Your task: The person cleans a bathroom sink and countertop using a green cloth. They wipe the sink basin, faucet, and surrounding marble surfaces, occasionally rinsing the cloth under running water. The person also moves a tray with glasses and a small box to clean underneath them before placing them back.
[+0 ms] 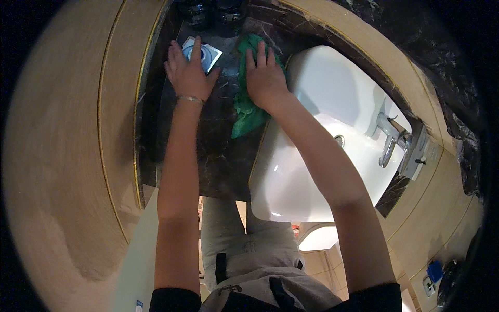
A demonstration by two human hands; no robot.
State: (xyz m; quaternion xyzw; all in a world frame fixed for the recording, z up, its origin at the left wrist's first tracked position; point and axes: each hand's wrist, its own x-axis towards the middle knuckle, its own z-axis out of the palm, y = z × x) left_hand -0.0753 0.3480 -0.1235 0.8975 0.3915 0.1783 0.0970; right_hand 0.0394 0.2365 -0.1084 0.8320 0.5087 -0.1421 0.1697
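My left hand lies with spread fingers over a small square pale item with a blue round part, at the back left of a dark marble counter. Whether the fingers grip it or only rest on it cannot be told. To its right, my right hand presses flat on a crumpled green cloth, fingers pointing away from me. The cloth lies on the counter beside the left rim of a white washbasin.
A chrome faucet stands at the basin's right side. Dark glassy objects stand at the counter's back. Tiled walls border the counter. A blue object is by the wall at lower right.
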